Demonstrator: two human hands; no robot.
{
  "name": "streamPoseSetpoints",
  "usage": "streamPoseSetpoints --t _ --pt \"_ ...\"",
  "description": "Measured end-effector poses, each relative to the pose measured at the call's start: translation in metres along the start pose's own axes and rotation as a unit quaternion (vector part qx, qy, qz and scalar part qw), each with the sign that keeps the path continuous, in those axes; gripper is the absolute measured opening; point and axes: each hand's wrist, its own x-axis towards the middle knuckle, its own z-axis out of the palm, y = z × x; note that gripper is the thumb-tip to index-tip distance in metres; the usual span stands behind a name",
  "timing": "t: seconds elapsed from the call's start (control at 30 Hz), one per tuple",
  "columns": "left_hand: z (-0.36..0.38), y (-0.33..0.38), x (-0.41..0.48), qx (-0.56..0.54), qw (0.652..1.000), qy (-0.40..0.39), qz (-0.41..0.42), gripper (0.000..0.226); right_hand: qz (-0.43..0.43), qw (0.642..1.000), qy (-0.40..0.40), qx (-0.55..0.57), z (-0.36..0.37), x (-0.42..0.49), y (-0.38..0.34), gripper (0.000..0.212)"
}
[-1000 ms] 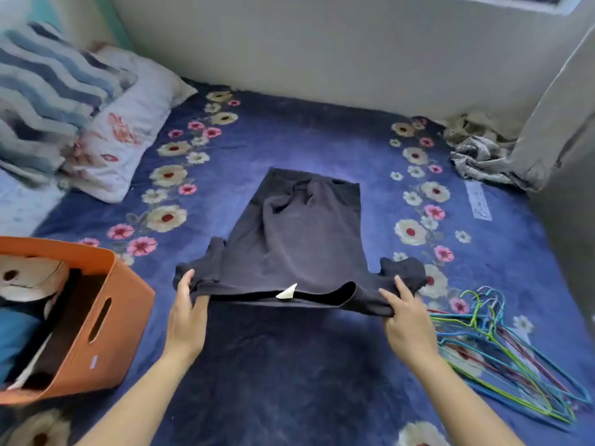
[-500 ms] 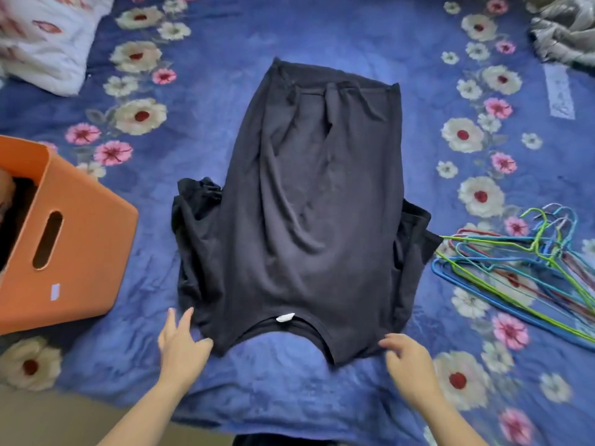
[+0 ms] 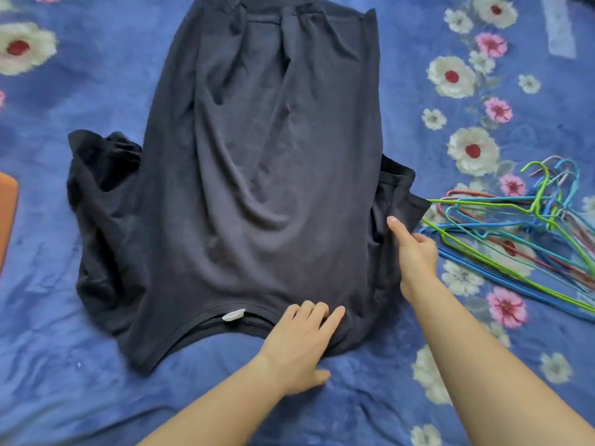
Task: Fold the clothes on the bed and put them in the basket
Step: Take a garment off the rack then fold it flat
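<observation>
— Left grip [image 3: 299,346]?
— Spread flat on the black shirt [image 3: 257,156] beside its collar, on the bed [image 3: 80,381].
— Right grip [image 3: 415,255]?
— Touching the shirt's sleeve [image 3: 397,191]; one finger straight, others curled. Pinching? Cannot tell.

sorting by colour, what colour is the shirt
The shirt is dark charcoal, almost black; head view.

Left hand [image 3: 299,346], right hand [image 3: 415,252] on black shirt [image 3: 264,175]

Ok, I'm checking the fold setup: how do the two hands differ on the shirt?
The left hand lies flat by the collar; the right hand points one finger onto a sleeve, the others curled. The left hand is nearer the person; the right hand farther, beside the hangers. Both touch the dark shirt.
</observation>
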Motion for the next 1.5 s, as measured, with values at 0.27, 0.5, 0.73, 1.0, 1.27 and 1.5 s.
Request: streamPoseSetpoints --t 0.27,0.5,0.73,1.0,1.27,1.5 --pt "-0.025 0.015 0.024 -0.155 0.981 0.008 -0.114 0.074 -0.111 0.948 0.178 0.241 -0.078 0.002 -0.025 0.026" --pt "-0.013 0.042 0.024 -0.028 0.992 -0.115 -0.038 0.082 0.075 0.989 0.050 0.119 -0.124 0.025 0.064 0.029" --pt "-0.020 0.048 0.029 -0.173 0.977 -0.123 0.011 0.073 -0.039 0.968 0.241 0.063 -0.151 0.042 0.049 0.047" --pt "0.014 0.094 0.018 -0.295 0.951 -0.076 -0.048 0.053 0.094 0.971 0.130 0.179 -0.177 0.019 0.095 0.031" --pt "0.004 -0.003 -0.065 -0.288 0.559 0.363 -0.687 0.068 0.113 0.990 -0.010 0.078 -0.090 -0.090 0.143 0.050" --pt "0.016 -0.048 -0.080 -0.430 0.445 0.372 -0.692 0.066 0.119 0.982 0.147 0.011 -0.045 -0.104 0.149 0.060"
